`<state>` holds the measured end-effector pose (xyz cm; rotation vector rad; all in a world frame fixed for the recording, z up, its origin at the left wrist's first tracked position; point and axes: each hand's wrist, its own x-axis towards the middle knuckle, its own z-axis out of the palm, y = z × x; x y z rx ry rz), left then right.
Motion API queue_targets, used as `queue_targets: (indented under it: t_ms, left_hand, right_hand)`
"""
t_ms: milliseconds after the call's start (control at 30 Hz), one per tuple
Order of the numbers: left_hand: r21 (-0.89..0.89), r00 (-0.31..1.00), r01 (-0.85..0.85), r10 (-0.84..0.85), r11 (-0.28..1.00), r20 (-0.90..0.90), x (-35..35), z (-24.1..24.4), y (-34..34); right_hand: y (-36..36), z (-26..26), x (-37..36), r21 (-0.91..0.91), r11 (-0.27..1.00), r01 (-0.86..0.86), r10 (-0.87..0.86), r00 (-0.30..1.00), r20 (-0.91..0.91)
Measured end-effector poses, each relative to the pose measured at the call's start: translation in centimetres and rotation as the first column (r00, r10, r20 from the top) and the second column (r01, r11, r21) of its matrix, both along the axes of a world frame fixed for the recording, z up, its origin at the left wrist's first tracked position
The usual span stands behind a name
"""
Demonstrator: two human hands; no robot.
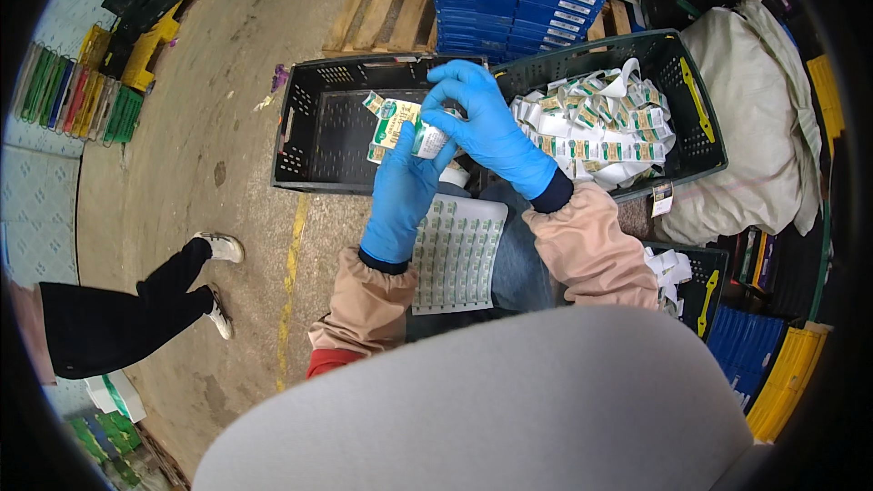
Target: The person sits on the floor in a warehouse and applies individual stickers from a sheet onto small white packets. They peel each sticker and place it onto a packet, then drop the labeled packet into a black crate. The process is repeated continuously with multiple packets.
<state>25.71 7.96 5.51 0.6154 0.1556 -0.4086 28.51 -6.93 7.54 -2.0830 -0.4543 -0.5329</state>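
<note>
My left hand [404, 201], in a blue glove, grips a folded strip of printed labels [399, 124] in green, cream and white, with the thumb across its front. At the strip's right edge, my right hand [481, 126], also gloved in blue, pinches with thumb and forefinger; the exact contact is partly hidden by the fingers. Both hands are above a black plastic crate [341, 181]. Below them a sheet of small green-and-white labels [457, 259] lies on my lap. A second black crate [706, 150] on the right holds a tangled heap of label strips [600, 129].
Stacked blue crates [511, 0] and a wooden pallet [382, 3] stand beyond. A white woven sack [743, 123] borders the right crate. Another crate [699, 273] with strips sits near my right elbow. At left, a person [157, 314] walks on the concrete floor [239, 150].
</note>
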Motion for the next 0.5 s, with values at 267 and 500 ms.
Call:
queue_targets:
  t_ms: [267,500]
  left_hand:
    - [0.513,0.970,0.002,-0.126,0.858,0.208,5.3,-4.6,4.7]
    - [0.693,0.840,0.104,-0.436,0.713,0.323,0.0,-4.9,8.0]
  right_hand:
    - [-1.1,0.4,-4.5,0.287,0.949,-0.130,0.278,0.771,-0.573]
    - [-1.9,-6.1,-10.5,0.325,0.944,-0.058,0.284,0.642,-0.712]
